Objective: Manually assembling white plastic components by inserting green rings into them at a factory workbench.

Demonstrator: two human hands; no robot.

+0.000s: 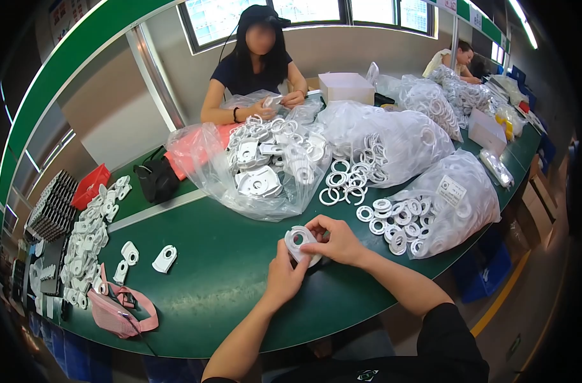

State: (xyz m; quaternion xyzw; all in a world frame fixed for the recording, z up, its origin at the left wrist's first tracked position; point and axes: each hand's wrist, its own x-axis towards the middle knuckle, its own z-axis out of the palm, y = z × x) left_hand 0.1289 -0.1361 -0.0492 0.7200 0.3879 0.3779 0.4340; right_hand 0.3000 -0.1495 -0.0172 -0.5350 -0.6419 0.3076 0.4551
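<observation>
White and round-holed, the ring-shaped part (pixel 291 245) is up in front of the seated worker, held over the near side of the table, between both bare hands. The left hand (pixel 282 274) grips it from below and the left, thumb against the lower edge. The right hand (pixel 339 243) pinches it from the other side, its fingers bent over the upper edge and its thumb across the front.

Beneath them spreads the green table (pixel 220 274). Just to the right of the hands, white rings (pixel 398 241) spill from a clear bag (pixel 473 191) with a pale label. Farther back, thinner open rings (pixel 334 179) lie at the mouth of a second bulging bag (pixel 399 137).

Straight ahead I see an open plastic bag (pixel 240 207) heaped with white plates (pixel 260 182), and behind it a co-worker (pixel 252 80) in a dark cap, both hands on a small white piece (pixel 273 101). A white box (pixel 346 88) stands beside that person.

Over on the left, three loose pieces lie apart, one of them a rounded plate (pixel 165 259) with a hole. Past them runs a long pile of similar parts (pixel 83 255), with a pink pouch (pixel 121 313) at its near end and a red bin (pixel 91 186) near the far one.
</observation>
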